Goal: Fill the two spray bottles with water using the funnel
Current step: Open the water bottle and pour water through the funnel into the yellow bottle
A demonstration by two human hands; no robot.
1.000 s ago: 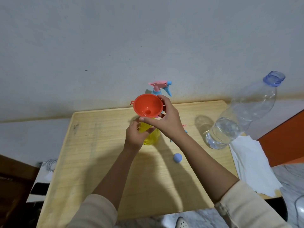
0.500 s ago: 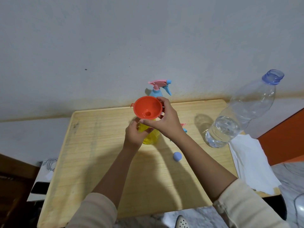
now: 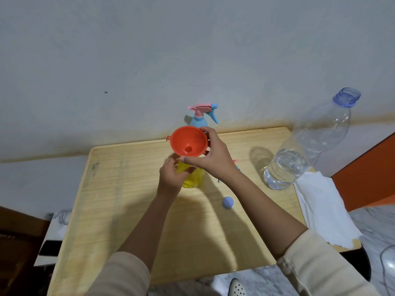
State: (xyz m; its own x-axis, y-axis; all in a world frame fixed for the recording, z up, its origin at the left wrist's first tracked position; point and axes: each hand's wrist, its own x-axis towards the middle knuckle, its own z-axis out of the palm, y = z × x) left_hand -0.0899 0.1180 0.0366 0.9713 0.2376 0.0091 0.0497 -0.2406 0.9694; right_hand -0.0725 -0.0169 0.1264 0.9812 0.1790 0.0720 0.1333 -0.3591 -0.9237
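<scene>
Fingers (image 3: 203, 130) of the right hand (image 3: 215, 159) curl round the rim of the one orange funnel (image 3: 188, 142), holding it atop the yellow spray bottle (image 3: 193, 177). The left hand (image 3: 171, 176) wraps that bottle's upper body near mid-table (image 3: 106, 199). A second spray bottle, blue (image 3: 199, 121), stands just behind with its pink-and-blue trigger head on. One uncapped water bottle (image 3: 299, 159), partly full, stands at right beside one white tissue (image 3: 320, 208). One blue cap (image 3: 228, 202) lies near the right forearm.
</scene>
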